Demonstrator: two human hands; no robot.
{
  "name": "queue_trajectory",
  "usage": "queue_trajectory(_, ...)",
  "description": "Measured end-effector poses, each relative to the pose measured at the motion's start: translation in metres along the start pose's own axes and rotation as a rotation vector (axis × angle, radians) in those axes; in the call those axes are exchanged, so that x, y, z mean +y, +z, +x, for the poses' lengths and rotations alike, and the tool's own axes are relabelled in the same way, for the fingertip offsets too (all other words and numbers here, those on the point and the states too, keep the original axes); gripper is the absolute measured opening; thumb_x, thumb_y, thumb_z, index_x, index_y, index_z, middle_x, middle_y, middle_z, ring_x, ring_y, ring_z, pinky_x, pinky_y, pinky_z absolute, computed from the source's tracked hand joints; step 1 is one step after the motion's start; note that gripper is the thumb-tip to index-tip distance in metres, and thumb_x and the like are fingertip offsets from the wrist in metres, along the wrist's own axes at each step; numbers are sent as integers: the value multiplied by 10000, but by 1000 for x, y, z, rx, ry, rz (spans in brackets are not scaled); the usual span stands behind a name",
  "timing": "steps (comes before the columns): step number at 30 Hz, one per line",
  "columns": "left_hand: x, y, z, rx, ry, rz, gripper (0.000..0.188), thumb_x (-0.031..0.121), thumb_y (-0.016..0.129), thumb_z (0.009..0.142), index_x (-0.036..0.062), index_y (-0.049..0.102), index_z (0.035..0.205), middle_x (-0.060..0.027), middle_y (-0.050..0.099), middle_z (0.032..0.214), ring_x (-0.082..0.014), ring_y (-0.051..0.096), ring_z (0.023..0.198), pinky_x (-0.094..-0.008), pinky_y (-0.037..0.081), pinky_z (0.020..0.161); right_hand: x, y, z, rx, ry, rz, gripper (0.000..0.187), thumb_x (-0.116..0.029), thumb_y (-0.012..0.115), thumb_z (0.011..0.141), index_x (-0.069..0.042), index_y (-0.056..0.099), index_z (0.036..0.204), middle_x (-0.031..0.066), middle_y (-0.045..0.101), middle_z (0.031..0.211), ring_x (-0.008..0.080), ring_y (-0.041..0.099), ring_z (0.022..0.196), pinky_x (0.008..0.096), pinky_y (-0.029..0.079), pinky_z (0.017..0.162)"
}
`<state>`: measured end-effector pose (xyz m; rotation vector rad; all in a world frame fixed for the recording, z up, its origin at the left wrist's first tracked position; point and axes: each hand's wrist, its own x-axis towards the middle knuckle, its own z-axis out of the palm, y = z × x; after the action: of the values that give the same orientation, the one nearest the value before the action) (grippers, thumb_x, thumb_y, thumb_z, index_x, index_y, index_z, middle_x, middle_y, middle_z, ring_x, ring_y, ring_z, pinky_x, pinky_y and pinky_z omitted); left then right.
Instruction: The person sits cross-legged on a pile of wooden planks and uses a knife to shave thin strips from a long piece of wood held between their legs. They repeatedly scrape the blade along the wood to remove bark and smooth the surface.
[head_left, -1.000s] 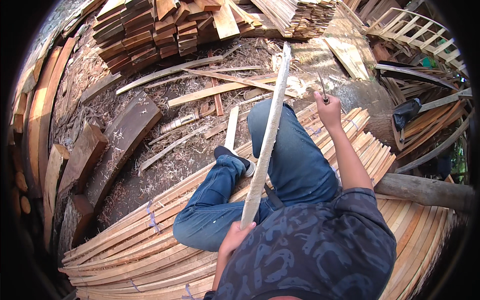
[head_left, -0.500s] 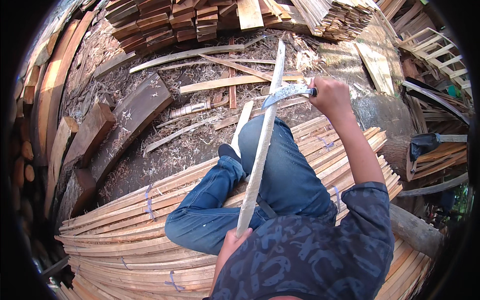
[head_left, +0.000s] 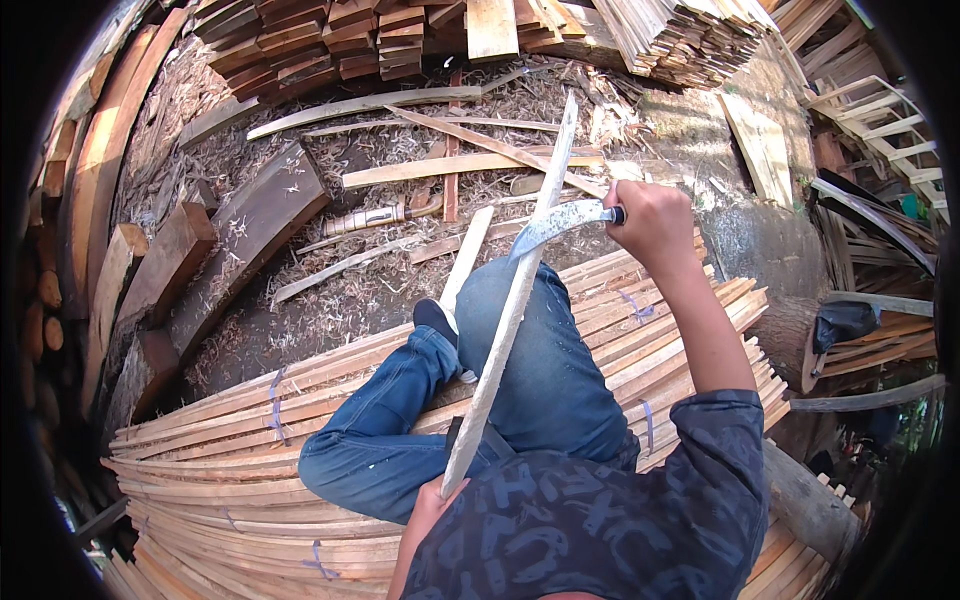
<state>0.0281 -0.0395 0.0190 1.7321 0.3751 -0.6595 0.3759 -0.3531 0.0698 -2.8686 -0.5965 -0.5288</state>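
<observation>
My right hand (head_left: 652, 225) is closed round the dark handle of a curved knife (head_left: 565, 222). Its pale-flecked blade lies across a long, narrow wooden strip (head_left: 508, 325), above my raised knee. The strip slants from my waist up past the knee, resting against the jeans (head_left: 530, 370). At its lower end my left hand (head_left: 432, 503) grips it close to my shirt; some of those fingers are hidden behind the wood.
Bundled wooden slats (head_left: 250, 490), tied with purple cord, lie beneath me. Thick timber beams (head_left: 250, 250) stand to the left. Ahead, loose strips and shavings cover the ground, with a tan banded piece (head_left: 375, 216) among them. Stacked boards (head_left: 340, 40) rise at the back.
The knife has moved down the strip toward me, with my right hand drawn back a little. The strip's lower end and my left hand appear farther left and lower. The whole view has shifted slightly.
</observation>
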Motion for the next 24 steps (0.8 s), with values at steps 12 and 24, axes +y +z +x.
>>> queue_trajectory(12,11,2,-1,-144,-160,-168,277,195,639,919,-58,569,831,-48,494,646,-85,412,638,-277,403,588,12,-25,-32,-58,186,25,47,-166,685,734,-133,671,765,71,643,622,242,648,581,363,505,543)
queue_trajectory(24,12,3,-10,-192,-229,-203,293,218,636,924,-57,598,832,16,516,664,-51,421,661,-264,403,579,73,-35,7,-2,554,-117,197,-248,645,808,-62,706,792,162,666,687,332,668,659,420,522,610)
